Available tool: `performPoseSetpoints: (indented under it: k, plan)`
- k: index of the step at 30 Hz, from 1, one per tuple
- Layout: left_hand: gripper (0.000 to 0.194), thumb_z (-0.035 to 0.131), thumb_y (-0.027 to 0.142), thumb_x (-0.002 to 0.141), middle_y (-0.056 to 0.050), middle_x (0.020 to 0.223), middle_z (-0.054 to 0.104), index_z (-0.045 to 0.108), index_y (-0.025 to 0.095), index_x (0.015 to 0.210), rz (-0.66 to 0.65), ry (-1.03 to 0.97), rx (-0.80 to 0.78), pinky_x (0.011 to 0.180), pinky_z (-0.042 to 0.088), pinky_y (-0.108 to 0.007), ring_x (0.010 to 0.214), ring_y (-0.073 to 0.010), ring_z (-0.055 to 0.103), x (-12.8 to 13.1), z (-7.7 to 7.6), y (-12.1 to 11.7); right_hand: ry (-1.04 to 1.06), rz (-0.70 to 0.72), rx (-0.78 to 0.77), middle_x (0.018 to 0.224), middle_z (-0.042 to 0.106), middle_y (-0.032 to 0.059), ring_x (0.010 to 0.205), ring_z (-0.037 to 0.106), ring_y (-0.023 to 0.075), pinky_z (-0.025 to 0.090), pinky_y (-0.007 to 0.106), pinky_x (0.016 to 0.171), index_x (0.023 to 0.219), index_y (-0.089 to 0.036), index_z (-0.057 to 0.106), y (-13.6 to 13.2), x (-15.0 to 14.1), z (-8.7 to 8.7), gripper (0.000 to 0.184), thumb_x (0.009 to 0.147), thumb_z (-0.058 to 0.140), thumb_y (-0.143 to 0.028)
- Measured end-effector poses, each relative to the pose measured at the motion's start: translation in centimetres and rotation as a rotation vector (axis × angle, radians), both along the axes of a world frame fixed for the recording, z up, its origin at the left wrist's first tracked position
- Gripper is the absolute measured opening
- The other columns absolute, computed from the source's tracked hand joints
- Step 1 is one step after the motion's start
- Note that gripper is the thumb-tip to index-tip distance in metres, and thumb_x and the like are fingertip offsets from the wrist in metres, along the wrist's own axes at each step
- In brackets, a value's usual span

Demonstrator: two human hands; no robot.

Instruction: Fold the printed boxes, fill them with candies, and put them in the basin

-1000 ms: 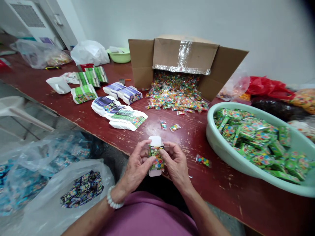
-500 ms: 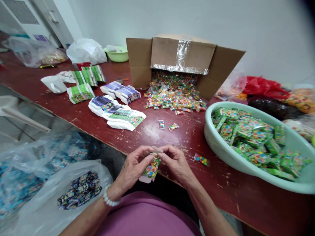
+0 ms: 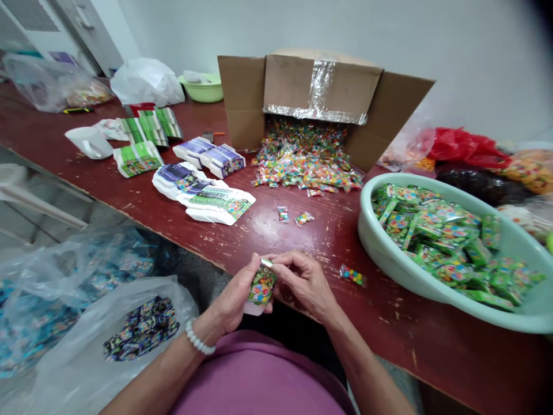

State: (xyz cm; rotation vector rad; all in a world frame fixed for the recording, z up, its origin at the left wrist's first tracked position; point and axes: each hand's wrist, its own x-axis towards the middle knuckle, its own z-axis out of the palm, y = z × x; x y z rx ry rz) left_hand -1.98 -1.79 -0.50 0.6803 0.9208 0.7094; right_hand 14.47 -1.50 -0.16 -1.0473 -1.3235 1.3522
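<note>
1. currently, the left hand (image 3: 235,300) grasps the box (image 3: 262,285) round its sides, at lower centre of the frame; the right hand (image 3: 309,285) pinches the box at its top flap (image 3: 266,263).
2. the lower flap (image 3: 253,309) hangs open. if the box has anything in it, which i cannot tell, a tilt could let it slip out.
3. pressing the top flap in askew could crease it or bend the thin card; a tight left grip could squash the sides.
4. the box is held near the table (image 3: 389,323) edge, so a loose grip could drop it towards the lap.
5. a drifting right forearm might nudge the loose packet (image 3: 353,275), right of the hands.
6. the box has bright, coloured print, but no brand is legible. the flat cartons (image 3: 220,203), left of centre, bear dark lettering too small to read.
</note>
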Motion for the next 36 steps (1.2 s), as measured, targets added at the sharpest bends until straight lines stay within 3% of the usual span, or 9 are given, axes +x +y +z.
performPoseSetpoints:
  k: [10,13,17,20,23,25,27,31,36]
  plan:
    - [0.081,0.037,0.08,0.087,-0.005,0.063,0.064,0.074,0.011,0.106,-0.056,0.165,0.147,0.044,0.044,-0.022,0.044,-0.0122,0.057,0.0,-0.3,0.1,0.162,0.026,-0.282,0.062,0.071,-0.0003,0.045,0.065,0.0148,0.048,0.023,0.044,0.08,-0.017,0.068,1.0,0.1,0.2,0.023,0.077,0.078,-0.037]
    - [0.076,0.042,0.078,0.087,-0.004,0.066,0.066,0.07,0.015,0.119,-0.054,0.12,0.113,0.043,0.045,-0.021,0.045,-0.0122,0.058,0.0,-0.4,0.1,0.091,0.084,-0.165,0.081,0.076,0.0032,0.058,0.069,0.0158,0.054,0.027,0.054,0.088,-0.019,0.072,0.5,0.4,0.2,0.021,0.085,0.072,-0.04]
    - [0.073,0.047,0.074,0.088,-0.002,0.065,0.065,0.062,0.017,0.131,0.01,0.098,0.055,0.041,0.045,-0.021,0.047,-0.0137,0.058,0.2,-0.5,0.2,-0.138,0.121,0.166,0.117,0.073,0.0062,0.103,0.069,0.0196,0.053,0.034,0.091,0.098,-0.024,0.074,-0.3,0.4,0.1,0.016,0.094,0.062,-0.032]
    - [0.065,0.052,0.069,0.089,-0.002,0.073,0.067,0.058,0.021,0.131,0.05,0.049,0.049,0.044,0.047,-0.022,0.05,-0.0133,0.06,0.3,-0.6,0.2,-0.278,0.128,0.252,0.113,0.073,0.0048,0.101,0.068,0.0187,0.05,0.033,0.092,0.096,-0.023,0.073,0.9,0.8,-0.2,0.018,0.097,0.057,-0.03]
    - [0.046,0.067,0.053,0.087,-0.003,0.089,0.07,0.058,0.023,0.121,0.057,-0.007,0.034,0.057,0.051,-0.024,0.062,-0.0142,0.067,0.1,-0.4,-0.1,-0.463,-0.079,0.164,0.098,0.074,0.0038,0.092,0.067,0.0199,0.051,0.032,0.085,0.092,-0.022,0.074,4.7,2.5,-0.9,0.024,0.095,0.056,-0.037]
    - [0.041,0.076,0.042,0.082,-0.005,0.095,0.071,0.06,0.021,0.113,0.027,0.002,0.028,0.068,0.052,-0.025,0.076,-0.0157,0.069,-0.2,-0.3,-0.5,-0.586,-0.335,0.094,0.106,0.072,0.008,0.099,0.065,0.0242,0.048,0.037,0.093,0.103,-0.02,0.073,8.0,4.1,-1.7,0.026,0.089,0.061,-0.037]
    - [0.04,0.081,0.037,0.077,-0.005,0.093,0.071,0.063,0.017,0.106,-0.057,0.035,0.056,0.071,0.05,-0.023,0.081,-0.0149,0.066,-0.9,-0.3,-0.8,-0.631,-0.467,0.035,0.119,0.066,0.0154,0.113,0.059,0.0299,0.043,0.043,0.101,0.109,-0.015,0.071,11.1,5.6,-2.6,0.032,0.083,0.065,-0.034]
    - [0.034,0.086,0.03,0.07,0.003,0.076,0.061,0.063,0.016,0.09,-0.179,0.162,0.116,0.063,0.045,-0.021,0.068,-0.0101,0.055,-2.9,-0.6,-1.2,-0.611,-0.528,-0.102,0.105,0.069,0.0149,0.114,0.059,0.0337,0.043,0.044,0.098,0.081,-0.017,0.07,14.3,7.1,-4.2,0.018,0.067,0.077,-0.028]
    - [0.05,0.085,0.027,0.07,0.002,0.09,0.064,0.063,0.021,0.114,-0.003,0.222,0.173,0.069,0.051,-0.023,0.077,-0.0123,0.06,-4.8,0.0,-0.1,-0.366,-0.492,-0.215,0.073,0.069,0.005,0.076,0.066,0.0224,0.05,0.031,0.065,0.074,-0.018,0.064,13.6,6.9,-4.2,0.025,0.063,0.077,-0.036]
